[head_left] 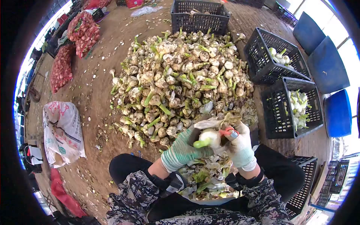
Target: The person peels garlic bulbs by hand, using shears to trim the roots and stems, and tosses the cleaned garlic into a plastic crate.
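Huge bulb pile (180,78) here: a black crate (200,23) behind it, two side crates (258,62) with white bulbs (299,105) right of it, red mesh sacks (83,35) left. In front of it, left hand's (185,147) fingers wrap a trimmed bulb (210,138); right hand's (240,148) against it, can't tell its grip. Floor's (98,88) brown, scrap-littered.

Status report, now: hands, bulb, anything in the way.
Left hand gripping white bulb, green stub showing. Right hand against it, with red item; grip unclear. Dry peel at bulb's far side; nothing seen blocking.
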Demonstrator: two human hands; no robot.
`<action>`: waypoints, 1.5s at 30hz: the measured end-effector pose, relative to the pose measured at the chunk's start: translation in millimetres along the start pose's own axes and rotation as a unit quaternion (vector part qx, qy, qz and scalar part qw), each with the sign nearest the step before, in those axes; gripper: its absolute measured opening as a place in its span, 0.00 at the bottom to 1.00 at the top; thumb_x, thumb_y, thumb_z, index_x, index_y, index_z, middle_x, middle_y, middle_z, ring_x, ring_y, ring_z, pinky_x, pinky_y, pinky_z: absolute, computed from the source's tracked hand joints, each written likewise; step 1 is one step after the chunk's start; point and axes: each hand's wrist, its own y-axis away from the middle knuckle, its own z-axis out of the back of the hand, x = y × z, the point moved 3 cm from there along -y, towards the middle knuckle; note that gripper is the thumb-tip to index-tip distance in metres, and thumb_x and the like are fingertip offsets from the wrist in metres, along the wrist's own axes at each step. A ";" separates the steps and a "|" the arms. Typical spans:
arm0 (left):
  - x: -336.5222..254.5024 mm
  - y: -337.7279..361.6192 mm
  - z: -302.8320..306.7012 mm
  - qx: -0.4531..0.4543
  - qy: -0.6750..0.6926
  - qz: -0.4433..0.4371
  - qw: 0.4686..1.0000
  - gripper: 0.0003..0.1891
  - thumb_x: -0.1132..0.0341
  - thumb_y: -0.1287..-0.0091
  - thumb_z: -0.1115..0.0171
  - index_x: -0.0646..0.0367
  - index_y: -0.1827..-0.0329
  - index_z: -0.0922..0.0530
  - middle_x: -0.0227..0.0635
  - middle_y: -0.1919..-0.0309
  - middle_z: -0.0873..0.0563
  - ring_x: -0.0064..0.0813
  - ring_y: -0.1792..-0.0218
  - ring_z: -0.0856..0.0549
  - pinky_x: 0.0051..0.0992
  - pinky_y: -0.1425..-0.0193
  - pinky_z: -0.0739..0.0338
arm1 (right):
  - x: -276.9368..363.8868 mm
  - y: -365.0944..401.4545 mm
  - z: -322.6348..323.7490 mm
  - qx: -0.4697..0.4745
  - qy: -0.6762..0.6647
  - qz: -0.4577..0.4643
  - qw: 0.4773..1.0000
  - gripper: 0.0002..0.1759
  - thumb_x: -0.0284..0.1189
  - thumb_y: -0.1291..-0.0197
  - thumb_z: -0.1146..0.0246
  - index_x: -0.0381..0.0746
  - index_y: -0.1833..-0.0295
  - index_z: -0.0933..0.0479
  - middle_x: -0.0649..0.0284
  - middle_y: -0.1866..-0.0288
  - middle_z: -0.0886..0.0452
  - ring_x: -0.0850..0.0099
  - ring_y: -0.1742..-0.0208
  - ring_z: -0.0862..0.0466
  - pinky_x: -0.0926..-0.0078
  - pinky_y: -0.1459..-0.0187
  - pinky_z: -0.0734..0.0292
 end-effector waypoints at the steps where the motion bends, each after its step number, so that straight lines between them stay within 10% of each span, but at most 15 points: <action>1: -1.2 -0.3 0.4 -0.018 0.010 -0.015 1.000 0.35 0.76 0.51 0.34 0.58 0.38 0.37 0.33 0.42 0.31 0.26 0.43 0.30 0.27 0.38 0.35 | 0.6 2.6 -3.8 -0.044 -0.063 -0.029 0.997 0.14 0.22 0.49 0.38 0.36 0.56 0.29 0.69 0.68 0.26 0.79 0.68 0.23 0.81 0.59 0.23; 5: -10.6 2.6 -1.7 -0.044 0.008 -0.008 0.999 0.35 0.73 0.49 0.34 0.58 0.36 0.38 0.31 0.44 0.29 0.22 0.45 0.29 0.23 0.41 0.35 | -12.3 -5.3 -5.2 -0.058 0.019 0.112 0.992 0.11 0.24 0.49 0.37 0.38 0.61 0.30 0.72 0.73 0.27 0.80 0.72 0.24 0.81 0.69 0.25; 11: -14.6 10.1 10.7 -0.056 -0.038 0.002 0.998 0.31 0.71 0.49 0.33 0.60 0.40 0.34 0.32 0.47 0.26 0.21 0.51 0.27 0.21 0.45 0.31 | -8.5 -36.8 75.3 -0.060 0.126 -0.009 0.990 0.13 0.36 0.39 0.44 0.36 0.60 0.27 0.67 0.74 0.25 0.84 0.75 0.27 0.86 0.75 0.33; 13: -6.7 15.4 17.2 -0.038 -0.067 0.096 0.992 0.30 0.73 0.50 0.34 0.60 0.41 0.33 0.32 0.49 0.24 0.20 0.54 0.25 0.21 0.48 0.29 | -14.4 -27.3 77.2 0.091 0.482 -0.075 0.868 0.13 0.34 0.40 0.43 0.34 0.61 0.23 0.66 0.72 0.22 0.81 0.67 0.22 0.86 0.66 0.28; 15: -8.6 11.5 10.1 -0.071 -0.049 0.093 0.992 0.31 0.76 0.52 0.35 0.60 0.41 0.33 0.31 0.53 0.22 0.21 0.57 0.23 0.21 0.50 0.27 | -10.5 -26.9 83.4 0.069 0.556 0.202 0.803 0.18 0.33 0.44 0.40 0.33 0.51 0.26 0.62 0.66 0.21 0.78 0.63 0.21 0.82 0.63 0.26; 16: -6.4 8.0 8.5 -0.085 -0.029 0.042 0.995 0.35 0.73 0.53 0.32 0.59 0.39 0.35 0.31 0.54 0.22 0.21 0.56 0.23 0.23 0.49 0.27 | -1.4 -22.3 71.8 0.069 0.557 0.202 0.802 0.18 0.33 0.44 0.40 0.33 0.51 0.26 0.62 0.66 0.21 0.78 0.63 0.21 0.82 0.63 0.26; 18: -0.6 5.0 13.0 -0.075 -0.022 0.002 0.997 0.41 0.71 0.55 0.28 0.58 0.36 0.40 0.31 0.50 0.24 0.23 0.51 0.24 0.25 0.45 0.30 | 10.8 -13.5 37.0 0.035 0.126 0.007 0.991 0.23 0.34 0.46 0.38 0.31 0.49 0.31 0.55 0.60 0.22 0.63 0.58 0.21 0.71 0.58 0.27; 21: 0.3 -1.6 3.9 -0.112 -0.078 -0.068 0.988 0.39 0.75 0.55 0.31 0.59 0.37 0.39 0.31 0.50 0.24 0.22 0.50 0.25 0.24 0.44 0.30 | 0.7 -14.0 7.4 0.093 0.286 0.058 0.952 0.29 0.34 0.49 0.36 0.32 0.44 0.36 0.49 0.54 0.26 0.58 0.55 0.22 0.70 0.56 0.27; 23: 7.5 3.3 4.7 -0.099 -0.047 -0.017 0.994 0.41 0.71 0.56 0.28 0.58 0.36 0.39 0.31 0.49 0.25 0.23 0.48 0.26 0.24 0.43 0.31 | -4.9 -6.6 -23.7 -0.004 0.511 0.301 0.805 0.28 0.34 0.50 0.36 0.33 0.45 0.35 0.47 0.55 0.25 0.58 0.55 0.21 0.69 0.55 0.27; 25: 11.2 5.0 6.1 -0.088 -0.015 0.035 0.995 0.44 0.67 0.57 0.26 0.57 0.36 0.40 0.32 0.47 0.26 0.24 0.46 0.28 0.25 0.42 0.32 | -18.9 -9.3 -28.8 -0.035 0.480 0.356 0.801 0.23 0.30 0.48 0.39 0.33 0.48 0.32 0.47 0.58 0.23 0.60 0.57 0.20 0.70 0.56 0.27; 27: 10.4 5.3 7.7 -0.097 -0.037 0.024 0.994 0.43 0.68 0.58 0.26 0.57 0.36 0.39 0.31 0.48 0.26 0.23 0.48 0.27 0.25 0.44 0.31 | -37.3 -21.1 -15.3 -0.128 0.278 0.241 0.921 0.16 0.25 0.48 0.41 0.33 0.52 0.29 0.50 0.62 0.22 0.63 0.60 0.20 0.72 0.57 0.27; 32: 4.1 4.1 10.8 -0.129 -0.036 -0.015 0.991 0.41 0.69 0.57 0.27 0.58 0.38 0.37 0.32 0.50 0.25 0.22 0.51 0.25 0.24 0.48 0.28 | -50.1 -37.7 17.5 -0.146 0.189 0.197 0.951 0.12 0.29 0.38 0.45 0.35 0.52 0.28 0.63 0.60 0.22 0.77 0.63 0.24 0.81 0.60 0.27; 36: 20.0 -1.1 25.1 -0.151 -0.183 -0.035 0.971 0.42 0.76 0.56 0.32 0.62 0.35 0.41 0.34 0.49 0.25 0.21 0.51 0.26 0.23 0.48 0.28 | -18.3 -13.1 0.6 0.040 0.138 0.065 0.987 0.15 0.30 0.44 0.39 0.34 0.53 0.28 0.65 0.63 0.23 0.76 0.64 0.23 0.76 0.63 0.25; 41: 12.2 8.6 13.7 -0.109 0.040 0.035 0.993 0.38 0.71 0.49 0.33 0.60 0.34 0.42 0.35 0.49 0.25 0.19 0.52 0.25 0.22 0.50 0.28 | 6.6 9.0 -23.9 -0.025 0.542 0.278 0.793 0.15 0.26 0.56 0.35 0.35 0.60 0.25 0.54 0.64 0.22 0.59 0.62 0.20 0.69 0.63 0.26; 45: -2.7 5.0 1.0 -0.183 0.211 -0.029 0.960 0.32 0.62 0.41 0.36 0.61 0.35 0.39 0.35 0.47 0.26 0.21 0.52 0.25 0.21 0.48 0.28 | 5.3 8.6 -30.5 -0.011 0.570 0.260 0.780 0.14 0.27 0.56 0.36 0.37 0.61 0.25 0.54 0.64 0.23 0.54 0.64 0.22 0.64 0.63 0.26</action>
